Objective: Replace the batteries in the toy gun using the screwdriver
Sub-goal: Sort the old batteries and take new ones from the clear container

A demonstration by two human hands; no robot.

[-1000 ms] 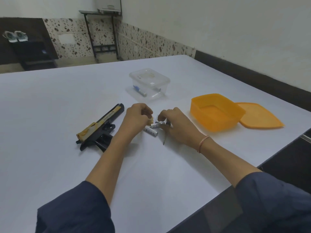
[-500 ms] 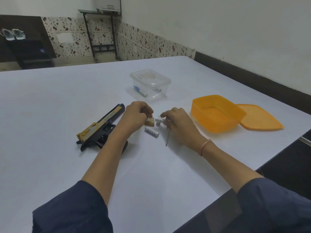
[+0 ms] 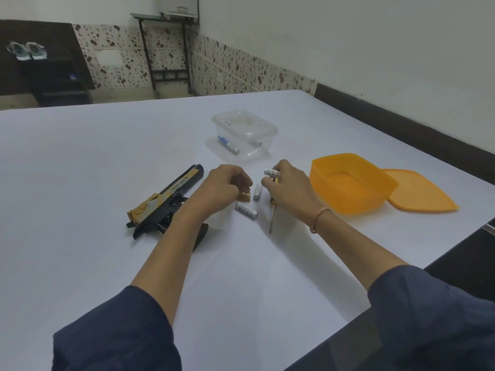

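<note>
a plain home room: speckled wall tiles [image 3: 235,68], shoes [image 3: 26,50] on a dark shelf [image 3: 53,76], a white desk [image 3: 80,170].

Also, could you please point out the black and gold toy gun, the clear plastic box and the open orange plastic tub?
black and gold toy gun [image 3: 171,192]: head view, on its slide.
clear plastic box [image 3: 263,141]: head view, on its right wall.
open orange plastic tub [image 3: 345,199]: head view, on its front wall.

Right hand [image 3: 288,187] has lifted one battery [image 3: 271,172] off the table [image 3: 80,162], now pinched in fingertips above the other two. Second battery [image 3: 257,192] newly exposed beside the small tan cover [image 3: 245,197], which the left hand [image 3: 223,188] has set down.
</note>
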